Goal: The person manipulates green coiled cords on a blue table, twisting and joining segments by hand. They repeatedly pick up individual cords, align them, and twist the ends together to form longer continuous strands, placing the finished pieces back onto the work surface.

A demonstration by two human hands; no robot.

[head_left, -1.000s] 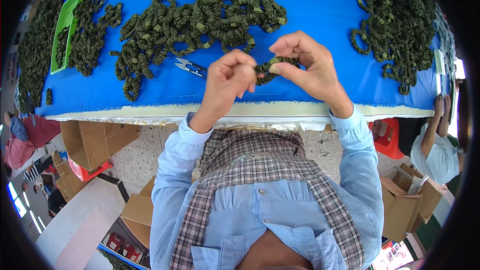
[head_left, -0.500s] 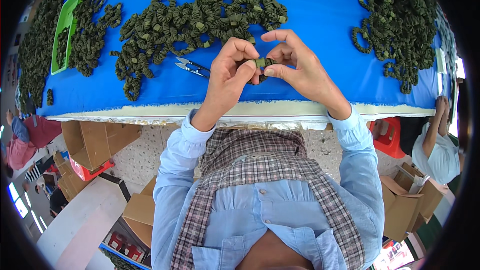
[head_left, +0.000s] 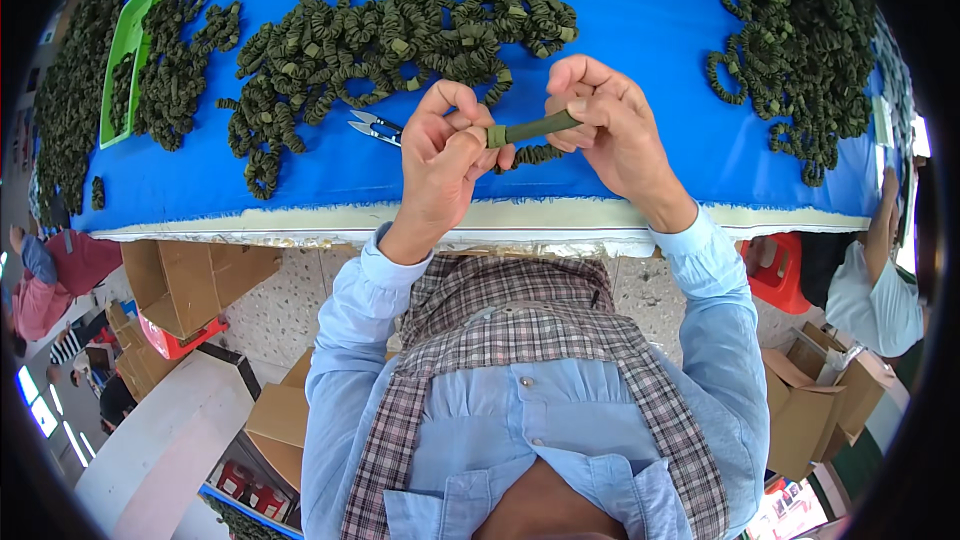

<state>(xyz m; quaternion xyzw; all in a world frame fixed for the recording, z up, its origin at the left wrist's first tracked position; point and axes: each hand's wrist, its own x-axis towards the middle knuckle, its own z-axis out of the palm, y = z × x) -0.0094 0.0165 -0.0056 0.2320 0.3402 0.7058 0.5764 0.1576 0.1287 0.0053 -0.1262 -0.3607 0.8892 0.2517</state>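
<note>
Between my two hands a dark green scrunchie [head_left: 540,127] is pulled out, one section stretched smooth and the rest still gathered. My left hand [head_left: 443,150] pinches it at the lighter green band. My right hand [head_left: 612,120] grips the far end of the stretched section with thumb and fingers. Partly behind my left hand lies a pair of thread snips [head_left: 376,127], blades pointing left. Just beyond my hands is a heap of similar green scrunchies [head_left: 370,45] on the blue cloth [head_left: 640,10].
More scrunchies form a large pile [head_left: 800,30] at the right and others at the left around a green tray [head_left: 128,40]. Cardboard boxes [head_left: 190,280] and a red stool [head_left: 778,275] stand below the table edge. Other people sit at both sides.
My right hand has moved right and slightly up, drawing a section of the scrunchie out smooth. My left hand has shifted slightly left, covering more of the snips.
</note>
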